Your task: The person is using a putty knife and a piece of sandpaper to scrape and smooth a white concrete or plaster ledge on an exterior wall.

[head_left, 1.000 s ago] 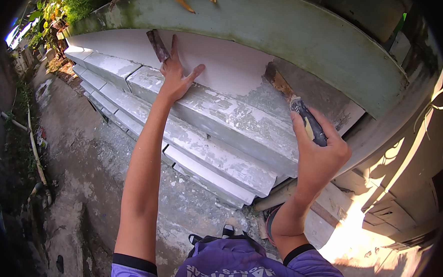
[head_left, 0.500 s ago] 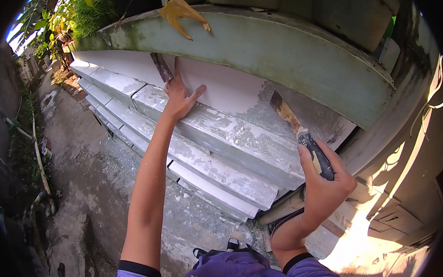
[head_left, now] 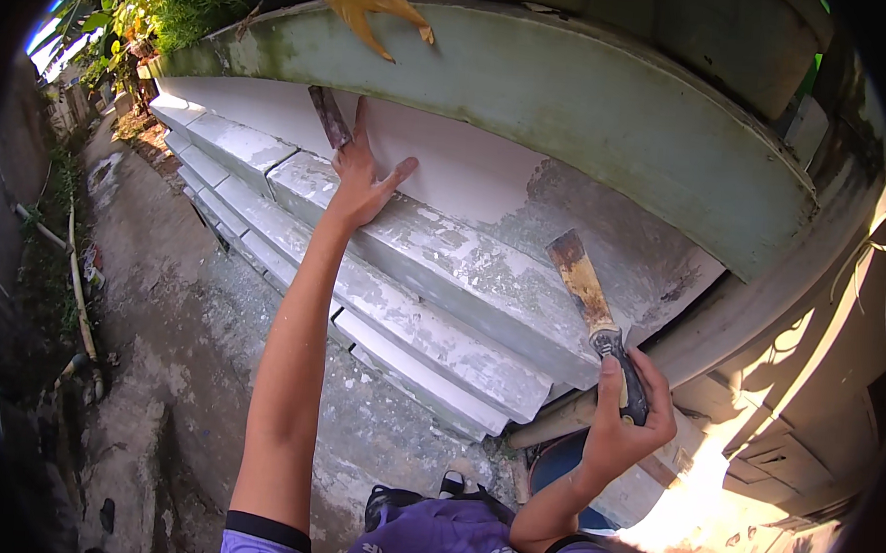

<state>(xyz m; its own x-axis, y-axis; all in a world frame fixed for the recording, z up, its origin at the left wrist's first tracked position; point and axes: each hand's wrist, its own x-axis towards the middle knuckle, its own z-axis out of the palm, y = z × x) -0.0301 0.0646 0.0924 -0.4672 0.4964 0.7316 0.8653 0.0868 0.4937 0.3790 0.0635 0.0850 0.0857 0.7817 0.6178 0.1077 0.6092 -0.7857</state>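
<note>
My right hand point(head_left: 623, 426) grips a putty knife point(head_left: 588, 289) by its black handle. The knife's worn blade, brown and yellowish, points up and left over the stepped ledge, apart from my left hand. Farther left, my left hand point(head_left: 364, 184) rests at the white panel point(head_left: 469, 168) under the green ledge, its index finger and thumb stretched out. From its other, curled fingers sticks a narrow, dark, smeared tool point(head_left: 329, 117); its kind is unclear. Grey patchy coating point(head_left: 597, 204) covers the panel's right part.
Below the panel, white-and-grey stepped ledges point(head_left: 425, 246) run diagonally. A curved green ledge point(head_left: 572, 103) overhangs it, with a dry leaf point(head_left: 377, 11) hanging over the edge. Plants point(head_left: 192, 8) grow at upper left. Pipes point(head_left: 82, 288) lie along the concrete path point(head_left: 160, 322).
My right hand has moved down toward me, and the putty knife's blade has dropped lower and stands more upright. My left hand stays at the panel. The view has shifted slightly.
</note>
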